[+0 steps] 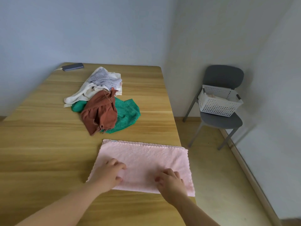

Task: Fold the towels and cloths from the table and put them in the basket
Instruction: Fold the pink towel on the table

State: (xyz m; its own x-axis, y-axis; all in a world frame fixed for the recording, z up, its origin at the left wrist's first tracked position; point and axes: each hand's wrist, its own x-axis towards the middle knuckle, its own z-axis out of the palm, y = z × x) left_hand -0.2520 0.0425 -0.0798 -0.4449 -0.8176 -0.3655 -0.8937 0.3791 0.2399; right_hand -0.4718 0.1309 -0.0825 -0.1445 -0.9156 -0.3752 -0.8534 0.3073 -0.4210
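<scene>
The pink towel point(146, 160) is a plain pale pink, the green towel point(127, 115) a solid teal, the brown cloth point(99, 111) a rusty red-brown, the cream cloth point(81, 93) an unmarked off-white, and the dotted cloth point(104, 78) pale lilac-grey sprinkled with small darker dots. The table point(40, 136) is light honey wood with long streaks of grain, the phone point(72, 66) dark grey with a white cable point(57, 69). The basket point(218, 106) is white, pierced with rows of small round holes; the chair point(224, 75) is matt dark grey, the wall point(81, 30) pale blue-grey, the floor point(219, 168) tan.
</scene>
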